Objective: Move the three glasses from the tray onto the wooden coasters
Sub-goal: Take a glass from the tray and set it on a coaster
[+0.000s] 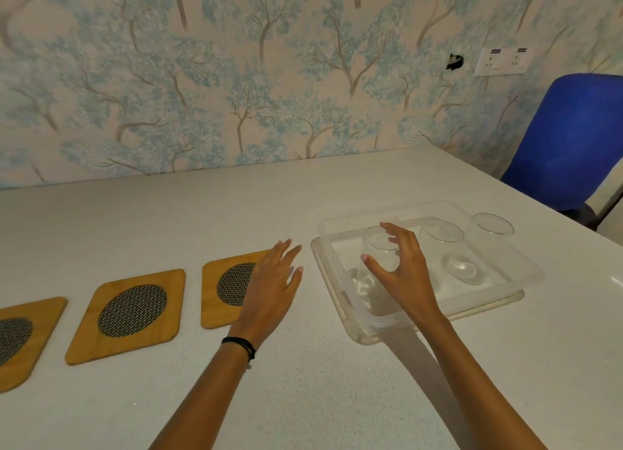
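The right hand (404,274) cups the nearest clear drinking glass (377,264) at the shallow clear plastic tray's (340,301) left edge. The left hand (273,281) lies open, fingers spread, over the nearest square wooden coaster (215,291). Bare white tabletop (303,382) separates coaster and tray.

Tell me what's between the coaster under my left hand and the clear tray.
Only bare table between that coaster and the tray; the left hand overhangs it, head view.

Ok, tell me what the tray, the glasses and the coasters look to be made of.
Tray: clear plastic, probably acrylic; thick see-through walls with frosted edges.
Glasses: clear glass or hard plastic, glossy; the look leaves it open.
Coasters: honey-coloured wood, perhaps bamboo, smooth, each with a dark woven mesh oval that looks metallic.
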A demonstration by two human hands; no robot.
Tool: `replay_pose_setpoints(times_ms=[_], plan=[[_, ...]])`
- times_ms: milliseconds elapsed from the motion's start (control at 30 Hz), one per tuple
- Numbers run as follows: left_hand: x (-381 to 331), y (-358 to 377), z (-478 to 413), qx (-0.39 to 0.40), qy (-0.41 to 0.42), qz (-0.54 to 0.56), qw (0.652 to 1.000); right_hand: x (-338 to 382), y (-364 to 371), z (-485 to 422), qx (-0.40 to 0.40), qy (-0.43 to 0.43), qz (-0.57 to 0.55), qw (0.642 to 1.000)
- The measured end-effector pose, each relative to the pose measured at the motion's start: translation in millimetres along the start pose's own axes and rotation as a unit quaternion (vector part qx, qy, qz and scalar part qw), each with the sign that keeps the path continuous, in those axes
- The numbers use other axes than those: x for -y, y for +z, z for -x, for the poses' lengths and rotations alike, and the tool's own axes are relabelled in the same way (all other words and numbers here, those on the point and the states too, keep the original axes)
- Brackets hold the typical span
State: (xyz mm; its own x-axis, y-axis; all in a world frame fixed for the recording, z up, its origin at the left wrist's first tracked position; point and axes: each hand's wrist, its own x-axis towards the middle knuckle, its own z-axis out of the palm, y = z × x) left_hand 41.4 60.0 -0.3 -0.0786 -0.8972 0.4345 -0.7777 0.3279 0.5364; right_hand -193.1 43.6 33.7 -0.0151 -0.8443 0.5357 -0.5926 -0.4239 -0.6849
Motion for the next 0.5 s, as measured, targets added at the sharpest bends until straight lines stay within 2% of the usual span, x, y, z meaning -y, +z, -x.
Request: replay_pose_setpoints(times_ms=[200, 500], plan=[[37, -46, 30, 0.004, -0.052, -0.045, 0.998, 3, -3, 1, -0.011, -0.006, -0.003, 1.0], [69, -76, 68, 0.009, -0.074, -0.118, 0.99, 17, -8, 1, -0.038, -0.044, -0.006, 0.998]])
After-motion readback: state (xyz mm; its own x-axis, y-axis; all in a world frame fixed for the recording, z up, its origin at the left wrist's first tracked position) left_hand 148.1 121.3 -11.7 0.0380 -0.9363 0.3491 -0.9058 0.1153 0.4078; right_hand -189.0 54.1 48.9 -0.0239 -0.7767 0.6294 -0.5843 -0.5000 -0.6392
